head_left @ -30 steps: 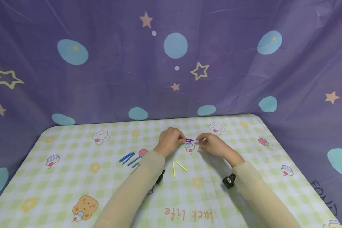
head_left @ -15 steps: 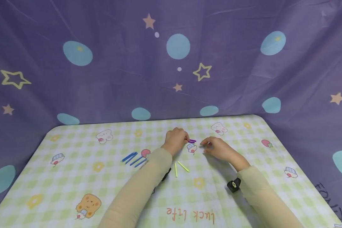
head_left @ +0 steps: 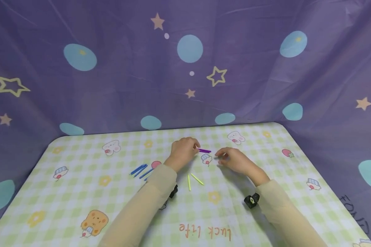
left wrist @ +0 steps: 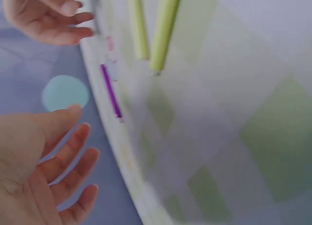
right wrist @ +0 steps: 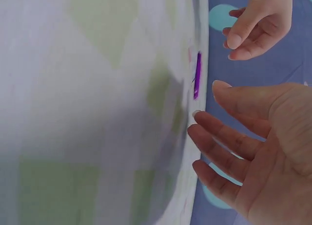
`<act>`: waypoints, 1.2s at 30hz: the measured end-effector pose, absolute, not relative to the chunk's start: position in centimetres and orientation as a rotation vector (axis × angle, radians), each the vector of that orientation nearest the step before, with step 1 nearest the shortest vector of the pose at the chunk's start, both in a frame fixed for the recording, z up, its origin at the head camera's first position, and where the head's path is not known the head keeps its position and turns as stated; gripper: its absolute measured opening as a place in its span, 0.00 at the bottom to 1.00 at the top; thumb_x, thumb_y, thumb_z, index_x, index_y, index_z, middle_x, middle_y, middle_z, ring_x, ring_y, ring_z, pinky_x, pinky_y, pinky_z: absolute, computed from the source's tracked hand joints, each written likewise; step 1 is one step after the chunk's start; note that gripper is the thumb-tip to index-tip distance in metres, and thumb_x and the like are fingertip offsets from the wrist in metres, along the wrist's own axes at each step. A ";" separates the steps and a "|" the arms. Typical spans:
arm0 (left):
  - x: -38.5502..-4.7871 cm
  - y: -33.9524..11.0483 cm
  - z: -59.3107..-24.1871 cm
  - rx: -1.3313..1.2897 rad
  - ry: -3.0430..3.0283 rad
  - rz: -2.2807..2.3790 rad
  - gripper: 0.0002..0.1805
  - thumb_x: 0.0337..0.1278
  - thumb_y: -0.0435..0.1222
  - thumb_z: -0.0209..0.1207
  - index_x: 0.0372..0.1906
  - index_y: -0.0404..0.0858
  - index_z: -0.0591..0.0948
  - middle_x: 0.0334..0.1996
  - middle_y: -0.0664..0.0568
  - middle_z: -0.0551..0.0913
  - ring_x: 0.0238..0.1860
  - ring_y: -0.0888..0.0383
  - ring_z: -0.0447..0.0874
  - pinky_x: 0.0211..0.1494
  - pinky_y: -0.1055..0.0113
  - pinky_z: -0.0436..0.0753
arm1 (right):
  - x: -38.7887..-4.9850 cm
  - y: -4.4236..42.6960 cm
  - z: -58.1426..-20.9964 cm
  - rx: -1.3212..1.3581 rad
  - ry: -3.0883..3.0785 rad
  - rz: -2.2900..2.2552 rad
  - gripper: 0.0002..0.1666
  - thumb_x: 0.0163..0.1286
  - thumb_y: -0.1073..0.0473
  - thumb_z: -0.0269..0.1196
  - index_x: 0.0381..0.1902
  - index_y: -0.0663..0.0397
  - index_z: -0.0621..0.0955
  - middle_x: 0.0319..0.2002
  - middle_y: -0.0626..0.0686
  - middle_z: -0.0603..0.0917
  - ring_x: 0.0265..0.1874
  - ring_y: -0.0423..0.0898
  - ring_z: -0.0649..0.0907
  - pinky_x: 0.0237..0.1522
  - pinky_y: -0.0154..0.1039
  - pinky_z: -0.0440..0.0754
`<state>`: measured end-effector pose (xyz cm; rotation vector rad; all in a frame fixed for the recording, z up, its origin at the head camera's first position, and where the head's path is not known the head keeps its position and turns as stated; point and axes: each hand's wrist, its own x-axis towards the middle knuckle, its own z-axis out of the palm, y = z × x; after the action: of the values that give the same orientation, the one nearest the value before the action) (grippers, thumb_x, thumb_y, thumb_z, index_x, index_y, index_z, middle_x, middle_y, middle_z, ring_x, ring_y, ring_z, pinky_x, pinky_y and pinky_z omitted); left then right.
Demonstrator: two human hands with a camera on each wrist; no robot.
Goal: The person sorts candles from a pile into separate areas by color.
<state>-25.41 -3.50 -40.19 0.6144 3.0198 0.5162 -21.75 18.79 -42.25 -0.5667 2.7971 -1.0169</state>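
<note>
Two thin purple sticks (head_left: 204, 151) lie close together on the tablecloth, between both hands. My left hand (head_left: 183, 152) is at their left end. In the left wrist view the fingers of the left hand (left wrist: 53, 166) are relaxed and spread, apart from the purple stick (left wrist: 111, 92). To the right of the sticks is my right hand (head_left: 236, 160), holding nothing. Its fingers (right wrist: 229, 137) are loosely bent in the right wrist view, a little away from the purple stick (right wrist: 197, 76). Two yellow sticks (head_left: 189, 182) lie nearer the body, angled apart.
Several blue sticks (head_left: 138, 169) lie left of the left forearm, some partly hidden by the sleeve (head_left: 160, 181). The checkered tablecloth (head_left: 250, 226) carries printed figures. A purple curtain (head_left: 120, 85) hangs behind the table's far edge.
My left hand has drawn back slightly to the left, showing more of the purple sticks, which now lie closer together. The right hand has hardly moved. The head view has shifted a little.
</note>
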 end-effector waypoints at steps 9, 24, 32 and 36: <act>-22.7 -5.0 -39.7 0.534 2.971 0.662 0.09 0.64 0.44 0.64 0.47 0.51 0.87 0.40 0.62 0.86 0.45 0.57 0.84 0.47 0.53 0.77 | -20.4 17.0 -41.5 -0.561 2.787 -1.126 0.10 0.67 0.65 0.65 0.46 0.61 0.84 0.38 0.52 0.86 0.37 0.48 0.83 0.43 0.46 0.80; -16.8 -8.0 -40.4 0.306 2.901 0.961 0.08 0.63 0.43 0.65 0.43 0.47 0.86 0.34 0.59 0.85 0.31 0.60 0.81 0.30 0.65 0.75 | -18.5 13.6 -41.6 -0.634 2.762 -1.050 0.06 0.66 0.64 0.67 0.41 0.58 0.85 0.32 0.47 0.84 0.30 0.40 0.80 0.37 0.38 0.79; -16.1 -8.0 -40.7 0.293 2.900 0.941 0.08 0.60 0.43 0.66 0.40 0.46 0.86 0.31 0.60 0.83 0.28 0.62 0.79 0.31 0.62 0.75 | -17.6 11.4 -42.0 -0.568 2.765 -0.936 0.03 0.65 0.62 0.69 0.37 0.50 0.85 0.28 0.43 0.82 0.28 0.38 0.79 0.35 0.39 0.78; -15.9 -7.6 -41.0 0.286 2.880 0.864 0.09 0.59 0.44 0.67 0.40 0.45 0.85 0.29 0.61 0.84 0.29 0.62 0.80 0.34 0.61 0.75 | -17.3 10.7 -42.3 -0.551 2.767 -0.908 0.05 0.63 0.61 0.70 0.36 0.50 0.85 0.26 0.42 0.80 0.25 0.38 0.77 0.33 0.39 0.77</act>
<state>-15.89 -7.56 -41.03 0.2865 2.8801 0.8637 -17.29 10.69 -42.26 -0.5509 2.7671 -0.9075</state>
